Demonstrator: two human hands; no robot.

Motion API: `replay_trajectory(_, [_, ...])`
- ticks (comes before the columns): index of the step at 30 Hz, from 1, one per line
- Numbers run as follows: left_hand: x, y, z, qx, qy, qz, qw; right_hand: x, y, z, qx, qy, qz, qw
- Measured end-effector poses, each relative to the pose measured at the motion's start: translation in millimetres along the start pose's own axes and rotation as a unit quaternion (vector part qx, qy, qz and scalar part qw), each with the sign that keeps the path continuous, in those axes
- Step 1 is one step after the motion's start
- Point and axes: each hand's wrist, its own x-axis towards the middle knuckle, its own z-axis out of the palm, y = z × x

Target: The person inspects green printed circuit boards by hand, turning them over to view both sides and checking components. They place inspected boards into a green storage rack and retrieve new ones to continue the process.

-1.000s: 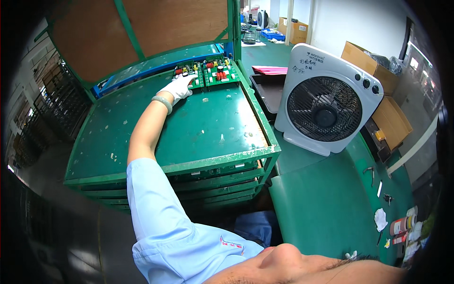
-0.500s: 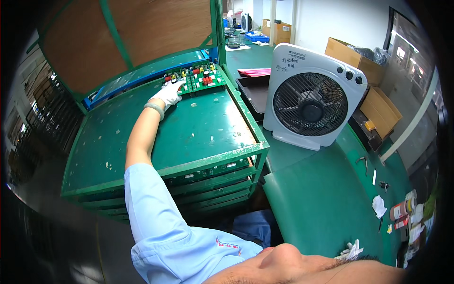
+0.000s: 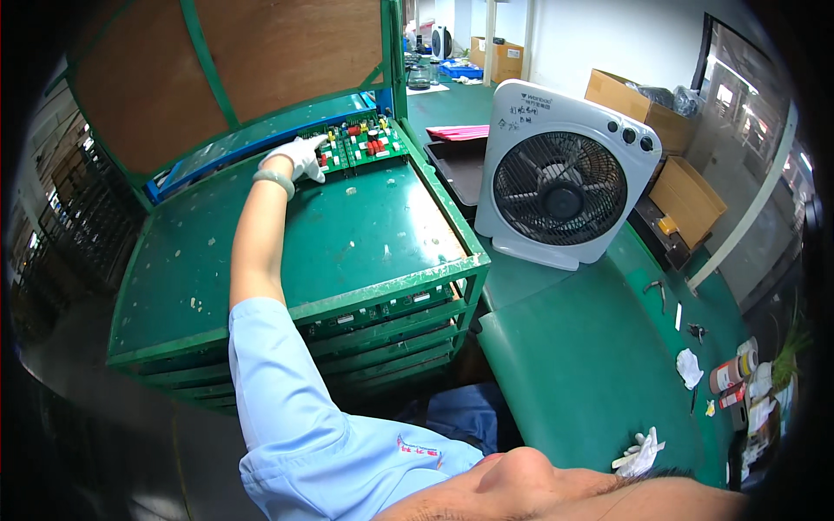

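My left hand (image 3: 301,160), in a white glove with a pale bangle at the wrist, reaches to the far end of the green rack top (image 3: 261,226). Its thumb and fingers are spread at the left edge of a green circuit board (image 3: 340,149), seemingly touching it. I cannot see a grip on the board. Red, yellow and black parts stand on it, and a second circuit board (image 3: 376,148) adjoins it on the right. At the lower right, a white-gloved shape (image 3: 641,454) lies by a pale stick. It may be my right hand; its arm is hidden.
A box fan (image 3: 565,187) stands on the green table (image 3: 556,347) to the right, beside a dark tray (image 3: 459,169) with pink sheets. Pliers (image 3: 657,293), a white cloth (image 3: 689,369) and bottles (image 3: 728,373) line the far right. A brown panel (image 3: 295,56) rises behind the rack.
My left hand has drawn left across the board, from over its parts to its left edge, uncovering more of it. The whole view has shifted slightly.
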Motion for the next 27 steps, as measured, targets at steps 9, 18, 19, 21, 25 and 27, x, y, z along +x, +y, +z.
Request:
replay_trajectory(9, [48.8,128.2,-56.5,-0.231,0.236,0.27,0.904,7.5,20.4,6.3,0.058,-0.022,0.023,0.998])
replay_trajectory(18, [-178.7,487.5,29.4,-0.331,0.083,0.662,0.667,-11.5,-35.0,-23.5,0.159,-0.033,0.214,0.963])
replay_trajectory(19, [-205.2,502.4,55.1,-0.265,0.075,0.709,0.649,-22.1,-36.6,-38.8,0.14,-0.034,0.204,0.968])
replay_trajectory(21, [-257.0,526.3,105.8,-0.16,0.025,0.781,0.603,-39.2,-37.1,-75.5,0.144,-0.034,0.182,0.972])
replay_trajectory(25, [-315.1,547.2,221.8,-0.063,-0.112,0.823,0.553,-65.9,-32.9,-160.4,0.155,0.083,0.175,0.969])
replay_trajectory(27, [-323.6,550.4,278.0,-0.083,-0.15,0.798,0.578,-61.7,-33.4,-202.1,0.146,0.168,0.177,0.959])
